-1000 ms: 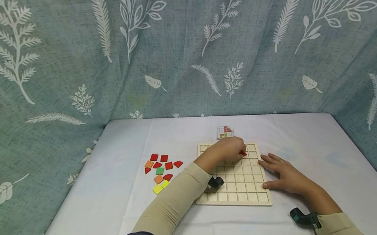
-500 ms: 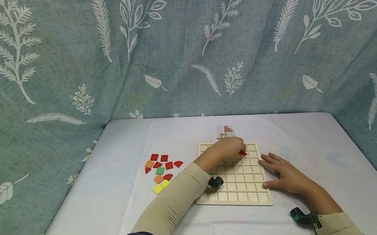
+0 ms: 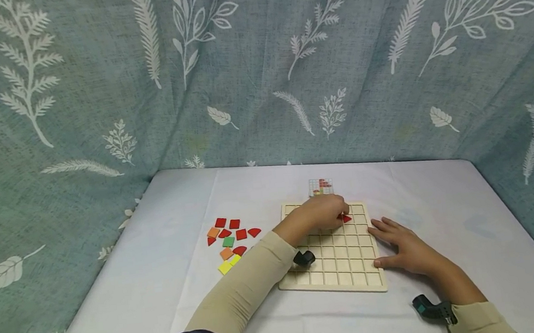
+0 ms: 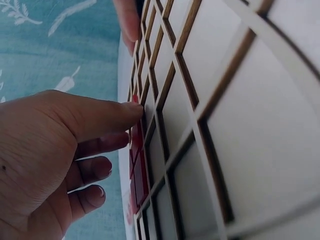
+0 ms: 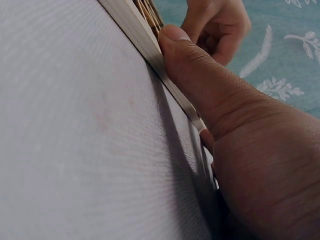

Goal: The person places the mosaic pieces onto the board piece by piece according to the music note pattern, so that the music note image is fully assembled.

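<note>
My left hand (image 3: 324,212) reaches over the far part of a pale wooden grid board (image 3: 329,280). Its thumb and index finger are at a red tile (image 3: 346,218) with a pointed tip, set low over the grid cells. In the left wrist view the thumb tip presses on that red tile (image 4: 137,125), while the other fingers curl beside it. More red tiles (image 4: 141,180) sit in neighbouring cells, hidden under the hand in the head view. My right hand (image 3: 402,247) rests at the board's right edge, fingers spread, with the thumb (image 5: 182,55) against the rim.
Left of the board lie several loose tiles: red squares (image 3: 241,234), red rounded pieces (image 3: 254,232), orange squares (image 3: 226,253), a green square (image 3: 228,242) and yellow squares (image 3: 225,267). A small pattern card (image 3: 321,185) lies behind the board on the white tablecloth (image 3: 276,330).
The red tile by my left fingertips shows a little more than before, as the fingers shift slightly off it. My right hand stays at the board's edge.
</note>
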Motion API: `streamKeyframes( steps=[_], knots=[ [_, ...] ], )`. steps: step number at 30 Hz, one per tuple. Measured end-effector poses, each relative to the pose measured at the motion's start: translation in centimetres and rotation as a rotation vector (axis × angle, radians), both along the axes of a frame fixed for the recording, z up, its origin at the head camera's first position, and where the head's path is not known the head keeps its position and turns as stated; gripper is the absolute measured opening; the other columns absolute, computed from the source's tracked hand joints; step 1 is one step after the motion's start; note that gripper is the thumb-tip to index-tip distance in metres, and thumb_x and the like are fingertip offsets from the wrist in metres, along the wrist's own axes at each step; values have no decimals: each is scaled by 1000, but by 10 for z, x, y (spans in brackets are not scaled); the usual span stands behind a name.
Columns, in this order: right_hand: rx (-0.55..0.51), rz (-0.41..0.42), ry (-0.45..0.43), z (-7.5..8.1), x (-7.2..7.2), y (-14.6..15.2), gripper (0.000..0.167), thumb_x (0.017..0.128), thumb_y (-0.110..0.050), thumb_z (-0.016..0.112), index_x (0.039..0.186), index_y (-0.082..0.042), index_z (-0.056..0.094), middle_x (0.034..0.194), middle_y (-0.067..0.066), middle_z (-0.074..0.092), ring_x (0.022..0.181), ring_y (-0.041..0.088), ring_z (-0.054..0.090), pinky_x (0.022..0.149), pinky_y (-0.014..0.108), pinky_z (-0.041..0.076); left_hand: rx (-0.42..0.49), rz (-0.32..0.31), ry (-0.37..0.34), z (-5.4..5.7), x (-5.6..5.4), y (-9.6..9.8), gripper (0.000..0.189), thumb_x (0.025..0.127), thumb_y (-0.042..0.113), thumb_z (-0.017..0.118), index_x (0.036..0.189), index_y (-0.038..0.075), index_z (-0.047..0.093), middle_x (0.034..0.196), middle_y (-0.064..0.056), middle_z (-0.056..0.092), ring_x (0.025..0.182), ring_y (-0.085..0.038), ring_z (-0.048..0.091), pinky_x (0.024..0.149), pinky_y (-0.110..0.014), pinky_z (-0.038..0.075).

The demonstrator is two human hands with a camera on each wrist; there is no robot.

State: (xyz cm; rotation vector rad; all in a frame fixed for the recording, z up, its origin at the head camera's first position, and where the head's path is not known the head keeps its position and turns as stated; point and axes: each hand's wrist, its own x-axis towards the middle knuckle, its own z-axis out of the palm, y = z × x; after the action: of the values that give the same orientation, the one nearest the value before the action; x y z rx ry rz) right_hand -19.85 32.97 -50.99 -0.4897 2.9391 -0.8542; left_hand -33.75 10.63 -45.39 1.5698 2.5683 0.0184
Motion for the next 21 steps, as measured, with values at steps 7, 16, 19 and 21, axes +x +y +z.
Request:
streamKeyframes(
  steps=[7, 16, 19, 21],
  knots=[
    [2, -19, -1, 2, 1, 1, 93, 72, -61, 75, 145, -11, 48, 155, 11, 32, 143, 38, 16, 105, 65, 17, 26, 41, 4, 10, 5, -24, 22, 92, 20, 65, 113, 18, 71, 99, 7, 60, 80, -8, 52, 69, -26, 44],
    [5, -17, -7, 1, 2, -3, 94, 71, -59, 76, 145, -8, 47, 155, 12, 32, 143, 39, 16, 104, 67, 16, 22, 97, 30, 9, 6, -77, 19, 94, 20, 63, 110, 18, 72, 99, 6, 61, 87, -8, 57, 76, -27, 48],
    [7, -13, -12, 2, 2, -4, 95, 71, -62, 75, 145, -9, 47, 155, 12, 32, 143, 40, 16, 104, 67, 15, 36, 120, 37, 7, 7, -96, 21, 93, 18, 62, 111, 16, 72, 101, 4, 63, 89, -9, 59, 79, -28, 49],
    [19, -13, -11, 2, 2, -4, 97, 71, -63, 74, 146, -9, 46, 155, 11, 31, 143, 39, 15, 105, 66, 15, 61, 139, 38, 7, 6, -109, 21, 92, 17, 63, 110, 15, 73, 101, 4, 63, 89, -10, 60, 80, -29, 49]
  ],
)
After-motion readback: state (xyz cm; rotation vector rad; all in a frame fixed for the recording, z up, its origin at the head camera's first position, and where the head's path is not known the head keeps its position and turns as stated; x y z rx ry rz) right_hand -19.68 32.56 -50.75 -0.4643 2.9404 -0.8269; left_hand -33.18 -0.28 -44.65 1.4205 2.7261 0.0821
